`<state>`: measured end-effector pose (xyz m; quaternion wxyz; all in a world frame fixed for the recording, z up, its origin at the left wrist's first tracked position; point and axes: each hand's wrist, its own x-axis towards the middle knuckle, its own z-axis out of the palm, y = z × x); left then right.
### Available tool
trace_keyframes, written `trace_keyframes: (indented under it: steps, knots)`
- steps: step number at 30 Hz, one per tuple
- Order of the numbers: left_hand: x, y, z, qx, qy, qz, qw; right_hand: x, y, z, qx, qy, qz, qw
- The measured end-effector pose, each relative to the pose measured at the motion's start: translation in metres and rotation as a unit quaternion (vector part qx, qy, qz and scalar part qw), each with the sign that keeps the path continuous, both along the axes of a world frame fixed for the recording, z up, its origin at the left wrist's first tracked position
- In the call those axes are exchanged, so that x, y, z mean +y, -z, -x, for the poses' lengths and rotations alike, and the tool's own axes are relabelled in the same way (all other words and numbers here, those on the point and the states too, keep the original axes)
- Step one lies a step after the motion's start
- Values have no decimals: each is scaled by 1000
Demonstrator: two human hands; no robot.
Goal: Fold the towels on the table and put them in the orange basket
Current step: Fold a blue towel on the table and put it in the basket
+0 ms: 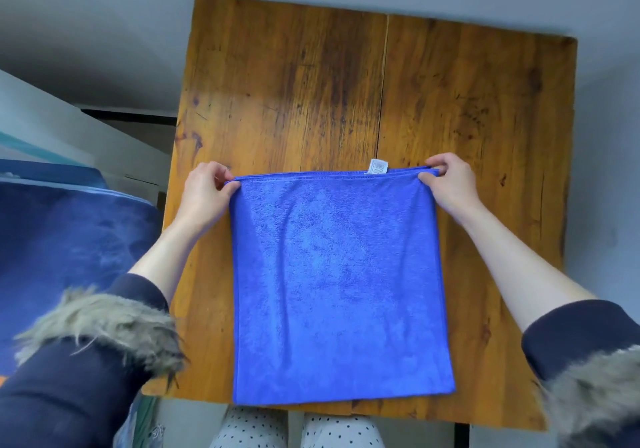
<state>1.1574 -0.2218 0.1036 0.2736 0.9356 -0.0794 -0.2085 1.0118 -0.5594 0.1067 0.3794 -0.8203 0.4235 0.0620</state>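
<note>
A square wooden table (346, 94) is seen from above, its amber, knotted planks split by a dark seam down the middle. Grey floor surrounds it, and a dark blue, soft-looking surface (69, 239) lies to the left; what it belongs to cannot be made out.

A blue towel (339, 285) is spread flat on the near half of the table, already doubled over into a tall rectangle. Its long axis runs from the near edge of the table toward the far side. The cloth is fleecy and matte, with stitched hems, and a small white label (378, 166) sticks out at the far edge.

The far left corner is pinched by the left hand (204, 194), and the far right corner by the right hand (450, 184), fingers curled tightly round the hem. Dark sleeves with shaggy grey fur trim (104, 323) cover both forearms.
</note>
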Motion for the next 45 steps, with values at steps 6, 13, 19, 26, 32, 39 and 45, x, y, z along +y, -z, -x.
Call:
trace_keyframes:
  steps: [6,13,19,26,32,39,45]
  knots:
    - [-3,10,-7,-11,41,-6,999,-6,8,-5,35,-87,56,994]
    - [-4,8,-11,7,82,-18,996,-11,2,-9,95,-187,97,973]
    - [4,-13,-11,81,78,-5,994,-3,-30,8,32,-87,30,995]
    - [31,-82,-8,145,81,134,977,10,-104,43,-60,11,-76,995]
    - [48,-157,-13,103,97,261,955,26,-184,79,-172,60,-160,970]
    - [46,-234,-39,-5,90,317,944,42,-260,74,-246,34,-93,964]
    - [50,-292,-54,-84,88,342,932,48,-308,59,-274,-39,-36,960]
